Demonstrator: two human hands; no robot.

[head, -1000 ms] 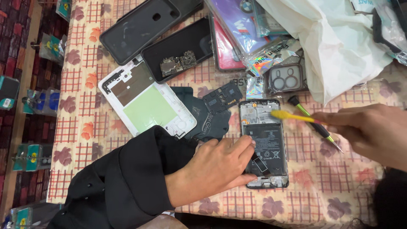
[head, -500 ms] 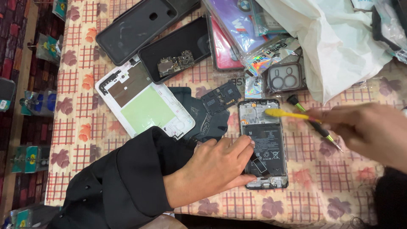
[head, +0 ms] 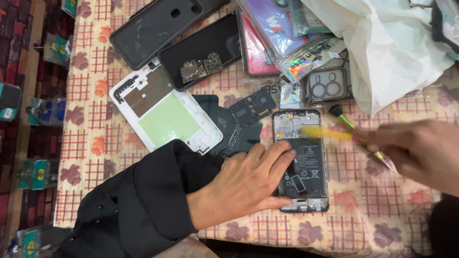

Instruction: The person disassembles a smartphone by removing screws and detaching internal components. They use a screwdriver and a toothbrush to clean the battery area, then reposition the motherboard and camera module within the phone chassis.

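The opened phone (head: 301, 162) lies face down on the table (head: 382, 210), near its front edge, with the back cover off; its dark frame runs around a black battery that fills the middle, with a pale strip of board at the top end and a small loose black piece lying on the battery's lower part; the bottom end shows a narrow grey band. The left hand (head: 248, 184) lies flat along the phone's left side, its grip spread, fingers resting on the battery and thumb at the lower edge, pinning the phone down rather than pinching it. The right hand (head: 416, 150) has its grip pressed together around a yellow tool (head: 325, 133), blurred, whose tip lies over the phone's upper end; a green-handled screwdriver (head: 351, 125) lies just beside it. To the left lie a white back frame (head: 162, 112) with a green patch, and a black cover plate (head: 253, 106); a camera lens ring (head: 326, 85) sits above.
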